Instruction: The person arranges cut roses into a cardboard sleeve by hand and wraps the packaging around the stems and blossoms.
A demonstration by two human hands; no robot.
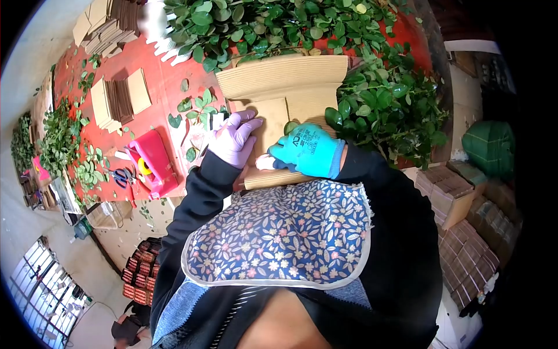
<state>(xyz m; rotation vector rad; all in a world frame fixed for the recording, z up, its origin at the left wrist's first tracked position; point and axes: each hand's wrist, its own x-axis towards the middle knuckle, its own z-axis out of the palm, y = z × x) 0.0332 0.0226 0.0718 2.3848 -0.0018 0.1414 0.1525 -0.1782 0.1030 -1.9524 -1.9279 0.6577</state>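
Observation:
A sheet of corrugated cardboard (314, 96) lies on the table in front of me, with its far edge curled up. On it is a smaller flat piece of cardboard (272, 116). My left hand (235, 138), in a lilac glove, rests at the left edge with its fingers stretched over the cardboard. My right hand (308, 151), in a teal glove with bare fingertips, lies across the near part, fingers pointing left. Both hands touch the cardboard; the undersides of the fingers are hidden. A leaf shows just beyond the right hand.
Leafy green stems (273, 26) are heaped at the back, and more stems (389, 110) lie to the right. On the left are a pink holder (154, 163), scissors (122, 177) and folded cardboard pieces (119, 100). Bundled cardboard (465, 256) stands on the right.

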